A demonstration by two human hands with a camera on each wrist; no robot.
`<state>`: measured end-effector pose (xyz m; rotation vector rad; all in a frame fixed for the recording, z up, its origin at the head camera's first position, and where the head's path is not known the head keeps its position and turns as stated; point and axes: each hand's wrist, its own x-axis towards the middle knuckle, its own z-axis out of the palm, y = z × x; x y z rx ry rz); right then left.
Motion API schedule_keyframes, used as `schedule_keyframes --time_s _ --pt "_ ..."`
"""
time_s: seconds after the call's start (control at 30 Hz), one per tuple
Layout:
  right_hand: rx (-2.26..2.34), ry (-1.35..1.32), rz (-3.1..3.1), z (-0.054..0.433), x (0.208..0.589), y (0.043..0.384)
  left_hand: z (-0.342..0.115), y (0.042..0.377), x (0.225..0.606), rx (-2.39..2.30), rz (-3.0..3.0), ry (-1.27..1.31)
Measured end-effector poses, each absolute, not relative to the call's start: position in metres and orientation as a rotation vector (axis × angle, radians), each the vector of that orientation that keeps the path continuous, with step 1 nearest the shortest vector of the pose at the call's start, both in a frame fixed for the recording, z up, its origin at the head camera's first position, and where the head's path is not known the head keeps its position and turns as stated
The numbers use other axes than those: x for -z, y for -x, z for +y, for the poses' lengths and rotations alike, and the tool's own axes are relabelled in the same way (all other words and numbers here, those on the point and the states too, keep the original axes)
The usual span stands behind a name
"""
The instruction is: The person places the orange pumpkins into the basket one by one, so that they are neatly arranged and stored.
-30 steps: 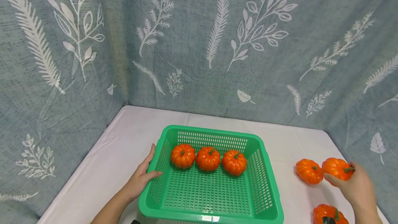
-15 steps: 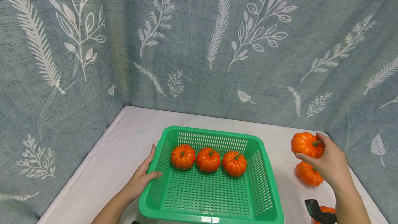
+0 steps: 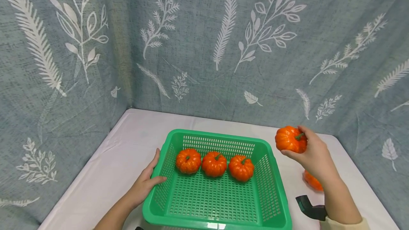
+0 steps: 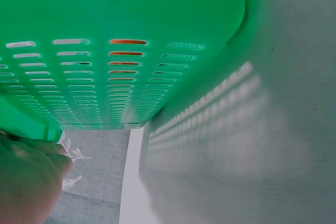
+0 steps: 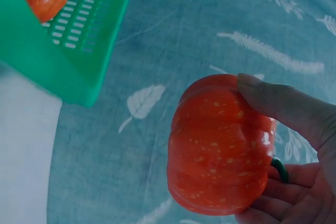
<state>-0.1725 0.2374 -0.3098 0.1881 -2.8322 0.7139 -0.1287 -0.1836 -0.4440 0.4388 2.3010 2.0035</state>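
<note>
A small orange pumpkin (image 3: 291, 139) with a green stem is off the table, gripped between the thumb and fingers of my right hand (image 3: 314, 153). In the right wrist view the pumpkin (image 5: 220, 145) shows yellow specks, and the thumb presses its top side. It hangs just right of the green plastic basket (image 3: 215, 221), near its far right corner. My left hand (image 3: 143, 184) holds the basket's left rim, thumb over the inside and fingers along the outside. Inside the basket, three pumpkins (image 3: 214, 164) sit in a row along the back.
Another pumpkin (image 3: 313, 181) lies on the white tablecloth (image 3: 143, 127) to the right, partly behind my right forearm. A dark curved piece (image 3: 310, 208) sticks out from the right wrist. A patterned curtain (image 3: 198, 91) encloses the table at the back and sides.
My right hand has lifted the pumpkin from the table's right side and carried it left toward the basket. The left hand and basket have stayed in place.
</note>
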Motion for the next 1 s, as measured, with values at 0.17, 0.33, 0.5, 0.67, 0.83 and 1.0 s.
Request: schedule_keyframes --time_s 0.17,0.33,0.5,0.67,0.83,1.0 --pt "-0.735 -0.237 -2.827 0.227 0.308 0.175 -0.184 0.128 0.444 -2.012 2.293 -0.455" --pt "-0.761 -0.327 -2.829 0.213 0.306 0.176 -0.184 0.128 0.445 -2.013 2.303 -0.460" --pt "-0.795 -0.416 -2.828 0.196 0.306 0.177 -0.185 0.128 0.446 -2.008 2.308 -0.467" --pt "-0.810 -0.504 -2.823 0.178 0.309 0.177 -0.185 0.128 0.447 -2.020 2.294 -0.469" --pt "-0.815 -0.595 -2.810 0.161 0.315 0.178 -0.185 0.129 0.447 -2.027 2.292 -0.472" --pt "-0.778 -0.648 -2.811 0.149 0.321 0.178 -0.184 0.129 0.447 -2.027 2.284 -0.469"
